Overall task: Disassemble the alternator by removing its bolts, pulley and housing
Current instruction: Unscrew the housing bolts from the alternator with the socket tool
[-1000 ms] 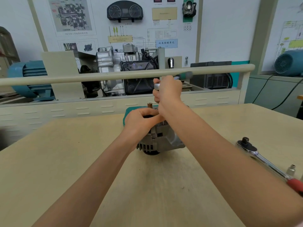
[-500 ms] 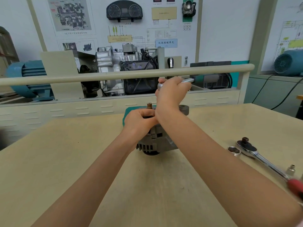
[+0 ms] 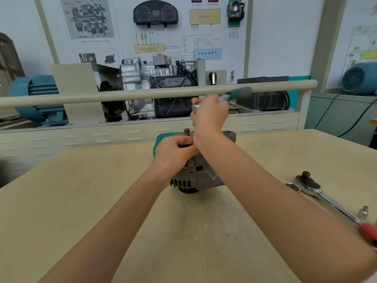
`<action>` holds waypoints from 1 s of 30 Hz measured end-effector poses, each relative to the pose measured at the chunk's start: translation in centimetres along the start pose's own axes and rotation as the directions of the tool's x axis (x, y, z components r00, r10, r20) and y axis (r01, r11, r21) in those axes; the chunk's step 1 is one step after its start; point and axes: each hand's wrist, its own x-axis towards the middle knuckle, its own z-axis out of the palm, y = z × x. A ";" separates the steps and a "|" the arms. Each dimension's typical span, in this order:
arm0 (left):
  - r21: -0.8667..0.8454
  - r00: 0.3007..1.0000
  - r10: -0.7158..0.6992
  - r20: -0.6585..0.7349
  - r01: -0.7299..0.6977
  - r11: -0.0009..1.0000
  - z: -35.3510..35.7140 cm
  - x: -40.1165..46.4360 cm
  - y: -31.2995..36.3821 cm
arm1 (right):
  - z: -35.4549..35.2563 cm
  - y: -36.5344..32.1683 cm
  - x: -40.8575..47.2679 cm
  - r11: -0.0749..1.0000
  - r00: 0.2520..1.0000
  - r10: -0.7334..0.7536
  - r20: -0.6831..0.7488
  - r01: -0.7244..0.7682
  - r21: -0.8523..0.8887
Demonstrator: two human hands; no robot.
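Workbench (image 3: 102, 201) | left hand (image 3: 173, 152) grips alternator (image 3: 195, 176) — right hand (image 3: 210, 115) clenches ratchet (blurred) (image 3: 234, 94).

— Where does the alternator (image 3: 193, 174) sit?
— Mid-table (image 3: 81, 201), with the left hand (image 3: 173, 152) on top and the right hand (image 3: 210, 115) above it.
— And to the right?
— A ratchet wrench (image 3: 326, 199) lies near the edge, a small socket (image 3: 363, 212) just beside its handle. The engine display (image 3: 155, 86) stands behind the rail (image 3: 102, 96).
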 end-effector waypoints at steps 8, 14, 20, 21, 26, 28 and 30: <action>0.053 0.998 0.025 0.055 -0.028 0.998 0.0 0.0 0.0 | -0.5 -2.0 0.7 0.942 0.942 0.325 0.085 -0.313 -0.123; 0.019 0.996 0.044 0.079 -0.045 0.999 -0.2 -0.1 -0.1 | -1.7 -3.0 2.2 0.846 0.772 0.531 0.350 -0.503 -0.176; -0.004 0.999 0.028 0.021 -0.028 1.000 0.2 0.0 0.0 | -1.3 -3.0 2.0 0.837 0.715 0.547 0.435 -0.451 -0.311; -0.001 0.999 0.031 0.012 -0.031 1.000 0.3 0.1 -0.1 | -1.1 -2.8 1.8 0.856 0.762 0.516 0.392 -0.436 -0.279; 0.018 0.999 0.032 -0.028 -0.032 0.999 0.5 0.0 0.0 | -0.3 -0.8 0.9 0.988 0.990 0.139 -0.010 -0.139 -0.064; 0.023 0.999 0.028 -0.031 -0.027 0.999 0.5 0.1 -0.1 | 0.0 -0.4 0.7 0.997 0.995 0.060 -0.083 -0.064 -0.049; 0.023 0.999 0.032 -0.021 -0.031 0.999 0.5 0.0 0.0 | 0.1 -0.6 0.6 0.994 0.994 0.092 -0.055 -0.095 -0.051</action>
